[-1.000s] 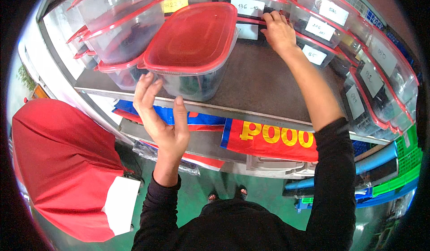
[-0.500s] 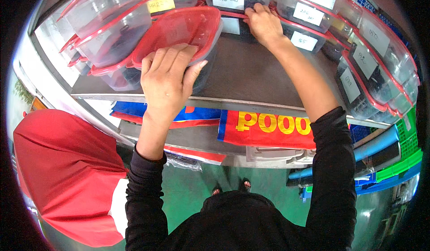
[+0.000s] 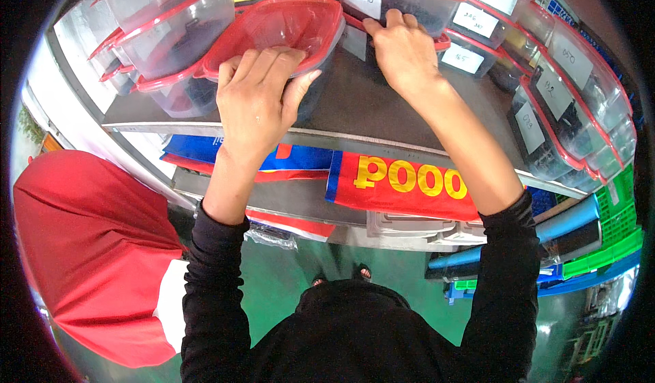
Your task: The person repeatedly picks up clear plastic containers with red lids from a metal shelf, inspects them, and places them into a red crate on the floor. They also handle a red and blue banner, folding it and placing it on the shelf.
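My left hand (image 3: 256, 106) grips the near right rim of a clear plastic container with a red lid (image 3: 273, 24), fingers over the lid and thumb at its edge. This container sits tilted near the shelf's front. Farther back and to the right, my right hand (image 3: 406, 55) is closed on the lower front edge of another clear container (image 3: 423, 11), which has a white label and dark contents. That container stands skewed on a lower red-lidded container (image 3: 353, 39). My right fingertips are partly hidden against the two containers.
Stacked red-lidded containers stand at the left (image 3: 167, 38) and right (image 3: 552, 100) of the dark shelf (image 3: 382, 113). Red and blue printed bags (image 3: 402, 185) lie on the level below. A large red cloth-covered shape (image 3: 95, 246) is at my left. Green crates (image 3: 614, 226) stand at the right.
My right hand has come slightly nearer, and the container at it has swung out, its right end nearer to me. My left hand keeps its grip. The whole view has shifted a little.
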{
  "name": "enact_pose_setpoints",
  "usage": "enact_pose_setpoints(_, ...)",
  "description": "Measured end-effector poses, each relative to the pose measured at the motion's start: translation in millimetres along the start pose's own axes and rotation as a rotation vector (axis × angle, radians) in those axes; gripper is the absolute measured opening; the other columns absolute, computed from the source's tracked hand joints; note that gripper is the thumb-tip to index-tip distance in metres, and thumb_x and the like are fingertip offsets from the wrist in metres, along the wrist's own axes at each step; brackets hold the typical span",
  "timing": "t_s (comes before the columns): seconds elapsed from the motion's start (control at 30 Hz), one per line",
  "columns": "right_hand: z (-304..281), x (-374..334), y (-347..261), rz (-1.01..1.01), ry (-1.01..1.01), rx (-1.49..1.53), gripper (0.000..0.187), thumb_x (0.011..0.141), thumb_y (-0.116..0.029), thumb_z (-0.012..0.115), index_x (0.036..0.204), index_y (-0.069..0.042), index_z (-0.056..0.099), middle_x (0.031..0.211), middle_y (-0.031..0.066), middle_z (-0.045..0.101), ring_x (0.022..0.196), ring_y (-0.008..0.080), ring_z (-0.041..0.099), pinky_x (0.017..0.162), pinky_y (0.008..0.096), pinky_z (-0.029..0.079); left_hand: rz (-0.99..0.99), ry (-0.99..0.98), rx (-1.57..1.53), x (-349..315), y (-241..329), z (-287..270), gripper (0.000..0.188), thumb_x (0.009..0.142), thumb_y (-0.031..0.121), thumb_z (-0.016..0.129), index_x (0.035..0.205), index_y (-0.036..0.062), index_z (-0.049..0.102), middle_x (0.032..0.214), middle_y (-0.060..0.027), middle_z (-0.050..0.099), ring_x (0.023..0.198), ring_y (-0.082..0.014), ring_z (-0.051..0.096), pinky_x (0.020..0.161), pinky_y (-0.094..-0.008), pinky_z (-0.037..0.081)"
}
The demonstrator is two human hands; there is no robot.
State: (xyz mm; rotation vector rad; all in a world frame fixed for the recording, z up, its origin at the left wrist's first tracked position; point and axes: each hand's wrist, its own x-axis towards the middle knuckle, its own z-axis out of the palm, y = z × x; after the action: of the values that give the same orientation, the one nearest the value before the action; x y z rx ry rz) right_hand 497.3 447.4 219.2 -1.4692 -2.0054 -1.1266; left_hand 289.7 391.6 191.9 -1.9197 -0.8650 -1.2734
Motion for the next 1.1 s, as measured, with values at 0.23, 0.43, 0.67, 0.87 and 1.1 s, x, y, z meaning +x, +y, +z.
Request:
enact_pose_setpoints(0.23,-47,-51,22,-0.014,0.040,0.080,0.031,0.075,-0.015,0.065,0.106,-0.016,0.066,0.085,0.0109,0.056,0.084,0.0280,0.060,0.070,0.0380,0.053,0.024,0.037,-0.004,-4,-4,2,0.023,0.076,0.027,0.069,0.091,0.0089,0.065,0.088,-0.0030,0.065,0.080,-0.0207,0.059,0.070,-0.0324,0.039)
enact_pose_setpoints(0.43,-73,-86,52,0.015,0.050,0.281,0.036,0.074,-0.011,0.069,0.109,-0.020,0.067,0.072,0.0072,0.046,0.068,0.0233,0.052,0.062,0.0377,0.046,0.027,0.058,0.002,-8,-7,5,0.022,0.077,0.027,0.069,0.091,0.0101,0.065,0.088,-0.0014,0.065,0.079,-0.0194,0.059,0.069,-0.0316,0.039)
enact_pose_setpoints(0.67,-86,-101,67,0.005,0.026,0.316,0.041,0.074,-0.005,0.070,0.113,-0.018,0.067,0.071,0.0049,0.041,0.062,0.0167,0.043,0.058,0.0323,0.041,0.030,0.076,0.017,-9,-9,7,0.020,0.076,0.027,0.069,0.089,0.0121,0.065,0.087,0.0003,0.064,0.078,-0.0186,0.058,0.069,-0.0313,0.039)
enact_pose_setpoints(0.87,-99,-112,71,0.035,0.003,0.273,0.041,0.073,-0.008,0.071,0.112,-0.018,0.067,0.071,0.0062,0.042,0.062,0.0206,0.047,0.059,0.0353,0.043,0.021,0.081,-0.027,-9,-9,8,0.020,0.075,0.026,0.069,0.088,0.0113,0.065,0.086,0.0003,0.064,0.078,-0.0181,0.058,0.070,-0.0310,0.039)
enact_pose_setpoints(1.1,-107,-110,50,0.108,-0.049,-0.112,0.035,0.075,-0.014,0.069,0.110,-0.019,0.066,0.078,0.0069,0.048,0.073,0.0244,0.054,0.066,0.0372,0.048,0.011,0.062,-0.026,-7,-8,5,0.018,0.075,0.024,0.070,0.087,0.0098,0.065,0.087,-0.0007,0.065,0.079,-0.0182,0.059,0.071,-0.0309,0.039)
